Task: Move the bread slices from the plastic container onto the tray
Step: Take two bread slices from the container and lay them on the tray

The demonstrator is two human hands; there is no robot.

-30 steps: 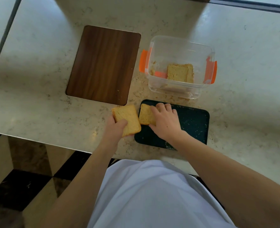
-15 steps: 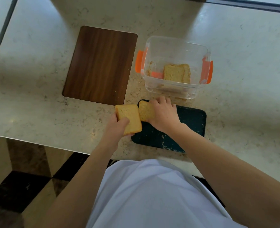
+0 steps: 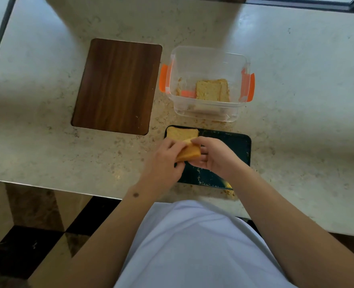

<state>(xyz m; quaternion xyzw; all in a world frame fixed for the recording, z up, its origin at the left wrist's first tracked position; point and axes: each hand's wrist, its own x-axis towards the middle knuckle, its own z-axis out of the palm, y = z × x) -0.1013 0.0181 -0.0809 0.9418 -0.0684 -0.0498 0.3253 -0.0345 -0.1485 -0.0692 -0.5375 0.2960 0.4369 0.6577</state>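
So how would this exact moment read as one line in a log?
phase: placing | left hand: holding bread slice | right hand: steadying it | dark tray: one slice down | plastic container: bread left

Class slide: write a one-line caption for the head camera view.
Both hands, left and right, set a bread slice onto the dark tray; more remain in the plastic container.

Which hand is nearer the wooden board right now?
Left. The left hand is just below the wooden board's near-right corner, gripping a bread slice. The right hand is farther right, over the dark tray, touching the same slice.
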